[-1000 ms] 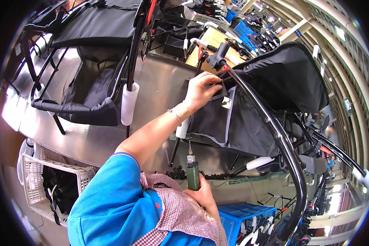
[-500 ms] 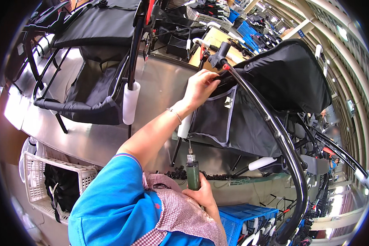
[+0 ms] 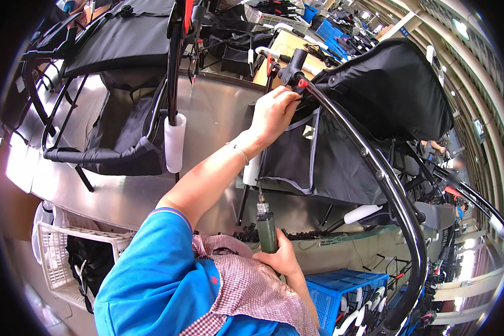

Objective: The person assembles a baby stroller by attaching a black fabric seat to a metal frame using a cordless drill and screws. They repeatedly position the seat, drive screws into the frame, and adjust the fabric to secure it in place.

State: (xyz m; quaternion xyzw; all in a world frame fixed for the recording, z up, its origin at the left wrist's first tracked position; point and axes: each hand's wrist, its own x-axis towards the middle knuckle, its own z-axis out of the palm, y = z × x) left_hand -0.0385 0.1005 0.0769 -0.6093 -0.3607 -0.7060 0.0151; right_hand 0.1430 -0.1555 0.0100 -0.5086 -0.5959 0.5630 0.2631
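My left hand [image 3: 273, 116] reaches forward with its fingers pinched at the edge of black fabric beside the frame joint [image 3: 292, 69]; what lies between the fingertips is hidden. Below it hangs a black fabric basket with grey piping [image 3: 288, 154], on a folding frame with a curved black tube [image 3: 369, 154]. Close to my body, my right hand [image 3: 283, 256] is wrapped round a dark green power screwdriver [image 3: 267, 231]. Its long bit points up, near the lower end of a white foam sleeve [image 3: 252, 171] on a frame leg.
A second black frame with a fabric seat [image 3: 120, 131] stands at the left on the metal table [image 3: 207, 120]. A white crate [image 3: 56, 260] with black fabric lies lower left. Below right is a blue crate [image 3: 325, 285] of white-and-black parts. Small black parts [image 3: 249, 233] line the table's near edge.
My left hand has shifted slightly, staying at the fabric by the joint. The screwdriver and my right hand appear a little further right. The whole view has shifted a little.
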